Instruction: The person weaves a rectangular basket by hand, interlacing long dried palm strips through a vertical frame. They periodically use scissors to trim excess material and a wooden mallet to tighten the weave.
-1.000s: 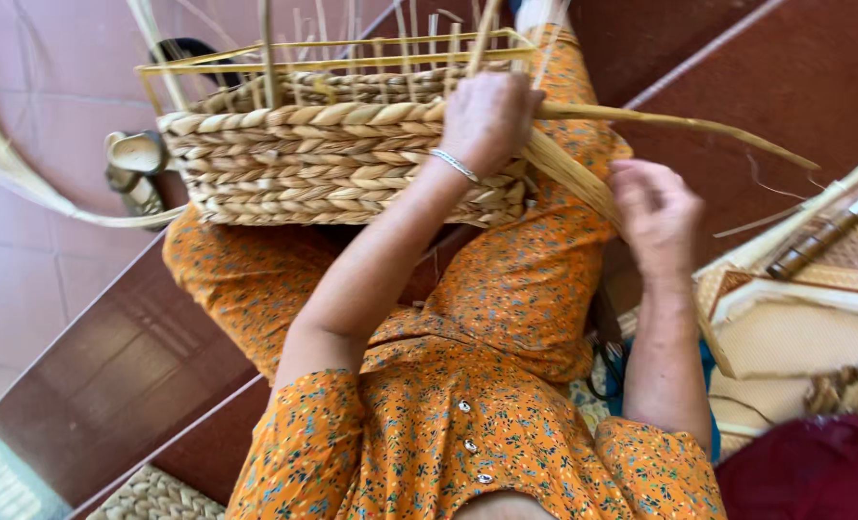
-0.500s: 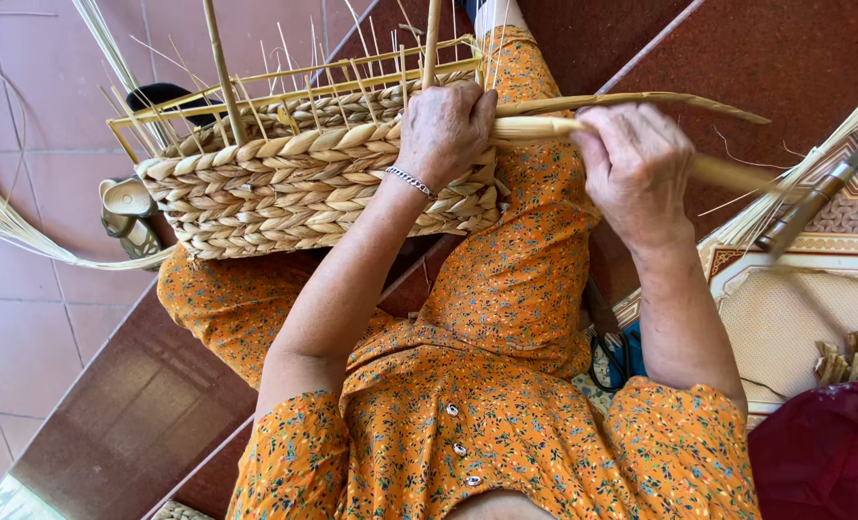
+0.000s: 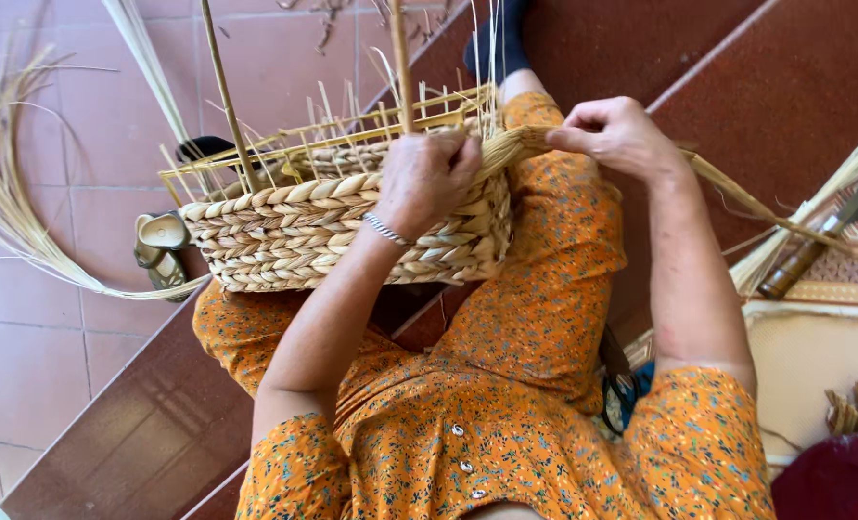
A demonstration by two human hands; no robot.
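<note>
Since half a second ago the right hand (image 3: 619,137) slid closer, pinching the straw strand (image 3: 520,144) (long axis sideways); left hand (image 3: 427,178) presses the basket (image 3: 304,231) rim.

My left hand (image 3: 427,178) presses on the rim of the half-woven basket (image 3: 304,236) resting on my lap, fingers closed over the braid. My right hand (image 3: 614,135) pinches the flat straw strand (image 3: 520,143) just beside the rim, pulled taut. Thin upright stakes (image 3: 402,58) rise from the basket. Loose straw (image 3: 15,221) curves across the tiled floor (image 3: 44,356).
</note>
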